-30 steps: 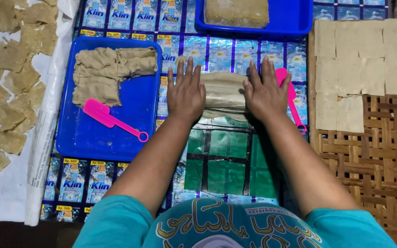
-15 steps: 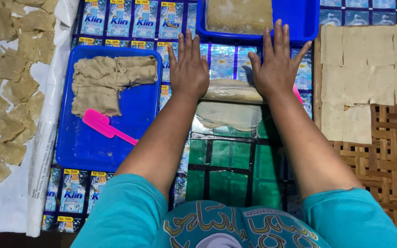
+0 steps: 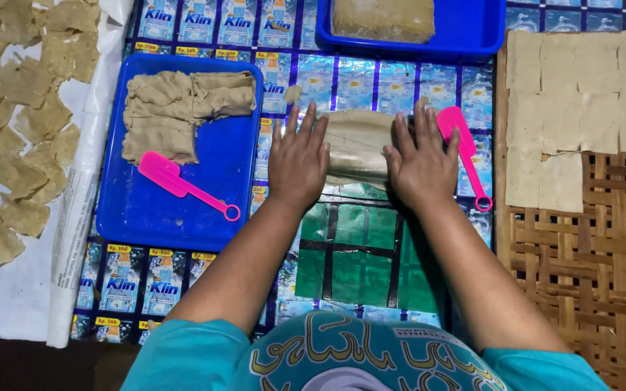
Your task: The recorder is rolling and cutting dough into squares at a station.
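**Both hands flat on roll of dough at centre of mat**

The left hand (image 3: 298, 163) and right hand (image 3: 422, 163) lie palm down, side by side, on a pale roll of dough (image 3: 356, 145) wrapped in clear plastic. Fingers of both hands are extended and slightly spread, pressing flat on the roll, gripping nothing. The roll lies crosswise at the centre of the printed sachet mat (image 3: 371, 80), its middle showing between the two hands.

Left of the left hand stands a blue tray (image 3: 175, 217) holding a crumpled tan cloth (image 3: 175, 108) at its far end and a pink scraper (image 3: 182, 185) lying diagonally near the middle. A second pink scraper (image 3: 465, 156) lies on the mat just beside the right hand, on its right. A second blue tray (image 3: 472, 32) with a block of dough (image 3: 382, 18) sits at the far edge.

At right, flat dough squares (image 3: 581, 94) lie in rows on a woven bamboo rack (image 3: 595, 275). At far left, irregular dried pieces (image 3: 16, 137) are spread over a white sheet (image 3: 9, 304).
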